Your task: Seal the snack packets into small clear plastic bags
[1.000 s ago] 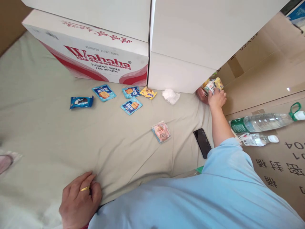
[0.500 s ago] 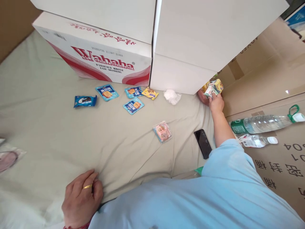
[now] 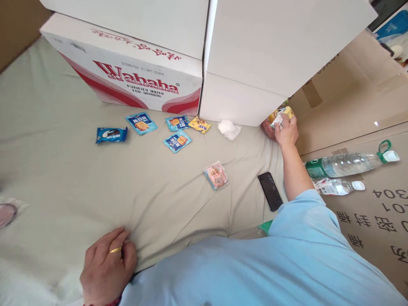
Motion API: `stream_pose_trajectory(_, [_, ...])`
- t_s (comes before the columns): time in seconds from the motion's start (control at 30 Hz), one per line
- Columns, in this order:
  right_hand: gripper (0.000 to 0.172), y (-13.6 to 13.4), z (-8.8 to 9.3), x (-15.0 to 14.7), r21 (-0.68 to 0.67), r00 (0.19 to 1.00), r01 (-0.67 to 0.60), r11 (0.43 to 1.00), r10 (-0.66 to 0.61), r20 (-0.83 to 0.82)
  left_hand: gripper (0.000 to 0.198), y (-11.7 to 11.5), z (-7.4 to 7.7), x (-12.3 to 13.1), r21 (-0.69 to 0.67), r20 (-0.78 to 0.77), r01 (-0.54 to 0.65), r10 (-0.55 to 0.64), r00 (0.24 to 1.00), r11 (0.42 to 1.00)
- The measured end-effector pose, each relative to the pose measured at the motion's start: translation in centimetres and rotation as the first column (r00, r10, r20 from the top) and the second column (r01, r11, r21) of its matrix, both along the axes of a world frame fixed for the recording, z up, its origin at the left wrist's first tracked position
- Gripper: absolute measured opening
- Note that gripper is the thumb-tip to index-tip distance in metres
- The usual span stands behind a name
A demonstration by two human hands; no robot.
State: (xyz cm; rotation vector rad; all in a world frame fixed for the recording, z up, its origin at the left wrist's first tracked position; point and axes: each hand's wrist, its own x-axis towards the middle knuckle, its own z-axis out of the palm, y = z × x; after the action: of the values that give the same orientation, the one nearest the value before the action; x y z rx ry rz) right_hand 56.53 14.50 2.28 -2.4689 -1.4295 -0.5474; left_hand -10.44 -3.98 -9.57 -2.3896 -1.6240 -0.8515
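The right hand (image 3: 287, 132) reaches past the corner of the white box (image 3: 242, 100) and grasps the snack packets (image 3: 280, 117) wedged between that box and the brown cardboard (image 3: 344, 102). The box edge hides part of the pile. A phone (image 3: 270, 191) lies beside the forearm, with two water bottles (image 3: 347, 163) on the other side. The left hand (image 3: 106, 267) rests on the sheet (image 3: 63, 182), fingers curled, holding nothing. Blue packets (image 3: 177, 140) and a crumpled tissue (image 3: 228, 128) lie along the Wahaha box (image 3: 127, 78).

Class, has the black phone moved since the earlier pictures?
No. The black phone lies at the same gap and angle to the right of the pink snack packet on the cloth; only the camera view shifted slightly.
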Motion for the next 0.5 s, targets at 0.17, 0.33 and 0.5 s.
stream_pose_trajectory(0.17, [0.05, 1.9, -1.6, 1.5, 0.001, 0.987, 0.058, 0.998, -0.057, -0.151, 0.028, 0.1, 0.4, 0.1, 0.019, -0.001, -0.003, 0.003, 1.0, 1.0])
stream_pose_trajectory(0.33, [0.054, 3.0, -3.8, 2.0, 0.056, 0.976, 0.079, 0.995, -0.066, -0.208, 0.026, 0.0, 0.3, 0.0, 0.007, -0.006, -0.007, 0.007, 1.0, 1.0])
stream_pose_trajectory(0.5, [0.06, 2.0, -4.1, 1.9, 0.015, 0.984, -0.032, 0.999, 0.034, -0.174, 0.025, -0.1, 0.3, 0.1, -0.02, 0.014, -0.022, 0.022, 1.0, 1.0])
